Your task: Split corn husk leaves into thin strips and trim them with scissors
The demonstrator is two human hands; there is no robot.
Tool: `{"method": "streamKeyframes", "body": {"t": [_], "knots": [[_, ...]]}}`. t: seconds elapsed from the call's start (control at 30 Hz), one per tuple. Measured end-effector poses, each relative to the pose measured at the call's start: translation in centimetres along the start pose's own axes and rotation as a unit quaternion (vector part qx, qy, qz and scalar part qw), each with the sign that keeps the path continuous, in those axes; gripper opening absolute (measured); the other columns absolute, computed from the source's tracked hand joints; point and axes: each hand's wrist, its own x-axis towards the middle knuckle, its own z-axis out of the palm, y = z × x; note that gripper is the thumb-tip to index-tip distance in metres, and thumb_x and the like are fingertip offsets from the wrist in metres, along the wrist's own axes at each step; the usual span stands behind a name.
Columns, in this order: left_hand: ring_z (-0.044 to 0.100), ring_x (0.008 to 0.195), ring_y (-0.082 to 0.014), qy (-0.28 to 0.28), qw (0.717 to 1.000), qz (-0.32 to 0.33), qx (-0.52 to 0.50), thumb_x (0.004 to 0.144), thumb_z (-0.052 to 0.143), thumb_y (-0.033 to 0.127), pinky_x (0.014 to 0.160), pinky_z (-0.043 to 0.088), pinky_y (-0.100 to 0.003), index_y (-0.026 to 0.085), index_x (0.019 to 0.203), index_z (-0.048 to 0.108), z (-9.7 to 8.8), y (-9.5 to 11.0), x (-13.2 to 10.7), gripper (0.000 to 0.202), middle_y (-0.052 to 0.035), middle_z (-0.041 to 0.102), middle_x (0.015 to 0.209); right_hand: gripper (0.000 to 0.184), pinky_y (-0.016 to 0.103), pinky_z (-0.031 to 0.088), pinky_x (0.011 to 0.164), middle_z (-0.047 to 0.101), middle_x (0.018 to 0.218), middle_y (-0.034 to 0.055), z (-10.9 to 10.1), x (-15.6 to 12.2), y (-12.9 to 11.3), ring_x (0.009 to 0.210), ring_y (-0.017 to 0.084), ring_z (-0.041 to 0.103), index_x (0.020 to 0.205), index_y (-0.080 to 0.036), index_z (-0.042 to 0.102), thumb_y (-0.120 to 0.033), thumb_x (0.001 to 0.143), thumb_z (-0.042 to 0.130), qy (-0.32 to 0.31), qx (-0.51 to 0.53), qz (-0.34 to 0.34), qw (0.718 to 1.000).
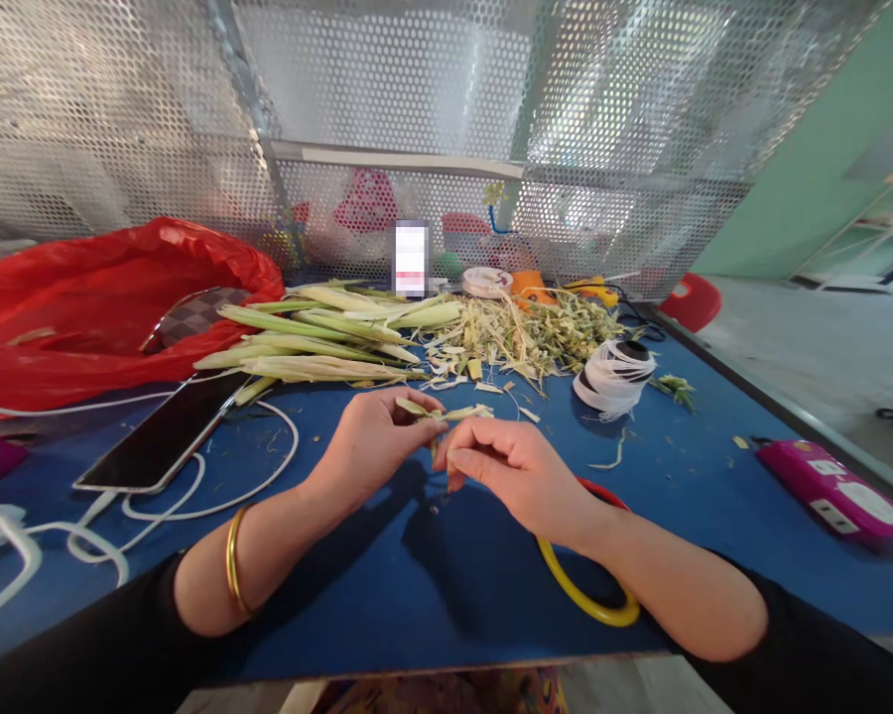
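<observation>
My left hand pinches a small folded piece of corn husk between thumb and fingertips. Close beside it, my right hand has its fingers curled together; what they hold, if anything, is too small to make out. Both hands are a little above the blue table, fingertips nearly touching. Beyond them lies a stack of long pale green corn husks. To its right is a heap of torn, dry husk shreds. A spool of white string stands to the right of the heap.
A red plastic bag sits at the left, near a black phone with a white cable. A yellow and red ring lies under my right forearm. A magenta packet is at the right; a perforated metal screen stands behind.
</observation>
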Motion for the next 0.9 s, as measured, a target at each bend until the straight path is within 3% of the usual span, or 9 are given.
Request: {"method": "streamKeyframes", "body": {"t": [0.17, 0.33, 0.5, 0.7, 0.83, 0.9], "knots": [[0.061, 0.054, -0.0151, -0.081, 0.995, 0.021, 0.046, 0.066, 0.067, 0.028, 0.05, 0.042, -0.022, 0.016, 0.073, 0.067, -0.1, -0.2, -0.2, 0.014, -0.0011, 0.068, 0.059, 0.02, 0.03, 0.048, 0.078, 0.067, 0.087, 0.0054, -1.1, -0.2, -1.1, 0.082, 0.016, 0.062, 0.075, -0.017, 0.062, -0.023, 0.09, 0.051, -0.029, -0.041, -0.08, 0.996], [0.057, 0.051, -0.0126, -0.149, 0.989, -0.002, 0.024, 0.062, 0.068, 0.024, 0.05, 0.041, -0.021, 0.015, 0.067, 0.067, -0.1, 0.4, -0.4, 0.01, -0.0001, 0.065, 0.055, 0.016, 0.025, 0.044, 0.059, 0.066, 0.076, 0.0031, -2.1, -0.2, -1.7, 0.058, 0.01, 0.054, 0.075, -0.016, 0.062, -0.022, 0.087, 0.054, -0.044, -0.097, -0.059, 0.993], [0.055, 0.05, -0.0118, -0.173, 0.984, -0.023, 0.026, 0.062, 0.068, 0.024, 0.049, 0.04, -0.021, 0.015, 0.066, 0.068, 0.0, 0.7, -0.6, 0.01, 0.0003, 0.063, 0.053, 0.014, 0.028, 0.046, 0.066, 0.07, 0.08, 0.0044, -2.6, -0.1, -1.9, 0.072, 0.015, 0.061, 0.075, -0.017, 0.067, -0.018, 0.085, 0.057, -0.028, -0.121, -0.082, 0.989], [0.058, 0.055, -0.0141, -0.184, 0.979, 0.009, 0.082, 0.063, 0.066, 0.023, 0.053, 0.044, -0.023, 0.016, 0.067, 0.068, 0.3, 0.6, -0.9, 0.008, -0.0004, 0.066, 0.061, 0.015, 0.027, 0.042, 0.057, 0.072, 0.085, 0.0039, -2.4, 0.3, -0.5, 0.059, 0.011, 0.053, 0.076, -0.019, 0.074, -0.029, 0.08, 0.064, 0.049, -0.027, -0.013, 0.998], [0.059, 0.055, -0.0145, -0.165, 0.978, 0.033, 0.127, 0.065, 0.068, 0.027, 0.052, 0.044, -0.022, 0.017, 0.072, 0.069, 0.4, 0.9, -1.2, 0.012, -0.001, 0.067, 0.061, 0.016, 0.026, 0.038, 0.055, 0.068, 0.068, 0.0021, -2.4, 0.8, 0.9, 0.054, 0.01, 0.045, 0.074, -0.018, 0.075, -0.032, 0.075, 0.068, 0.13, 0.03, 0.058, 0.989], [0.06, 0.055, -0.0143, -0.152, 0.978, 0.05, 0.133, 0.066, 0.068, 0.027, 0.052, 0.044, -0.022, 0.017, 0.074, 0.068, 0.4, 1.0, -1.3, 0.013, -0.0004, 0.067, 0.061, 0.015, 0.025, 0.035, 0.054, 0.062, 0.058, 0.0, -2.4, 1.1, 1.3, 0.053, 0.01, 0.045, 0.072, -0.017, 0.076, -0.031, 0.072, 0.069, 0.142, 0.047, 0.091, 0.985]]}}
